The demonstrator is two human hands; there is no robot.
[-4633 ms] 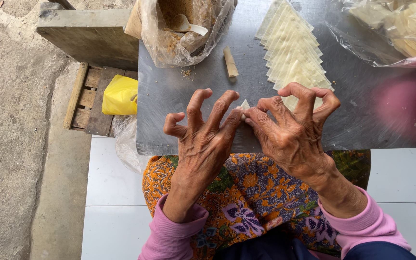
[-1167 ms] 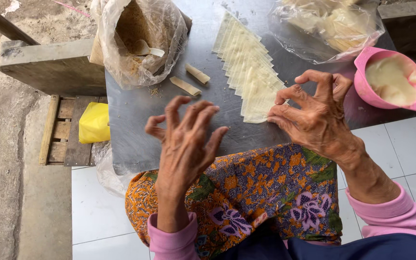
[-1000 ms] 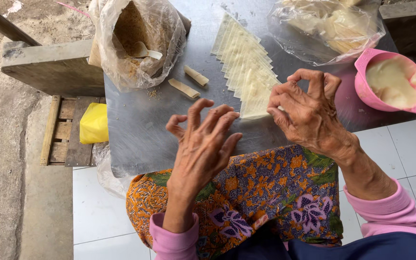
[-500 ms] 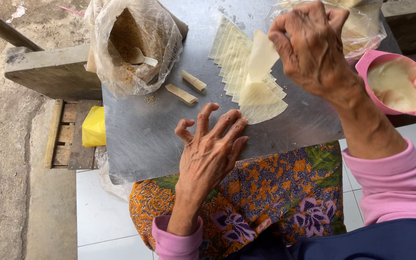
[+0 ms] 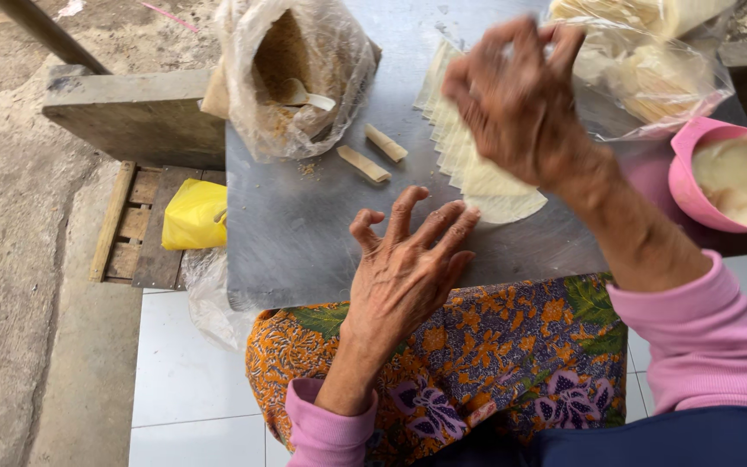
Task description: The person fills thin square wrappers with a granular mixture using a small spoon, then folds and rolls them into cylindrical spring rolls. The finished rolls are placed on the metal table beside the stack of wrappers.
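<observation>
A flat grey metal board [image 5: 304, 233] is laid across a lap covered by a flowery orange and purple cloth [image 5: 512, 355]. On the board, a row of thin pale wrapper sheets [image 5: 477, 164] is spread out, each one partly on top of the next. The long line of the row runs from the far edge of the board down toward the person, leaning a little to the right. The nearest sheet, with a round edge, points at the lap.

The left hand [image 5: 404, 277] is held just above the near edge of the board, close to that nearest sheet. Its fingers are spread and bent, and nothing is held in it.

The right hand [image 5: 512, 104] is lifted over the far part of the row. It is blurred, so it cannot be told if a sheet is pinched in it.

Two small rolled sticks [image 5: 373, 154] are laid beside a clear bag of brown crumbs [image 5: 291, 78] with a spoon [image 5: 304, 93] in it. A pink bowl of white paste [image 5: 728, 177] is seen on the right, and a yellow bag [image 5: 194, 214] on the left.
</observation>
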